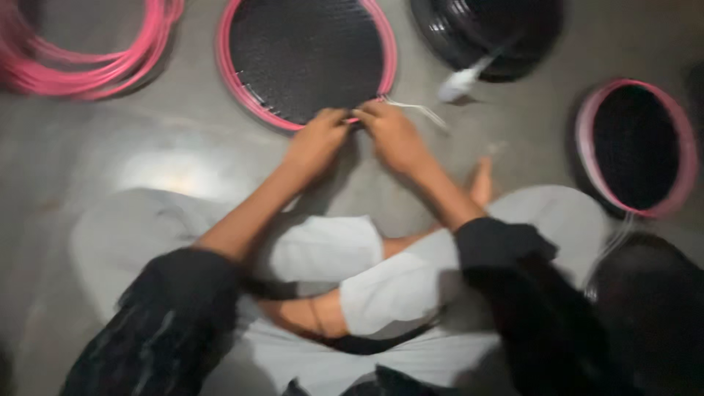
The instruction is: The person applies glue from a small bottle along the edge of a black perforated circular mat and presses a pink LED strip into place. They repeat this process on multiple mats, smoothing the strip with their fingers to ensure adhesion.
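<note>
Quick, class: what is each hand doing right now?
Left hand: closed on the pink rim of the round sieve.
Right hand: closed on the same rim, by a white cord.

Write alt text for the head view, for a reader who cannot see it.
Seen from above, a seated person's left hand and right hand meet at the near rim of a round black mesh disc with a pink rim on a grey floor. A white cord trails right; loose pink hoops and another pink-rimmed disc lie nearby. The image is blurred.

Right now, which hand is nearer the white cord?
Right. The right hand sits at the sieve rim where the white cord starts; the left hand is beside it, farther away.
</note>
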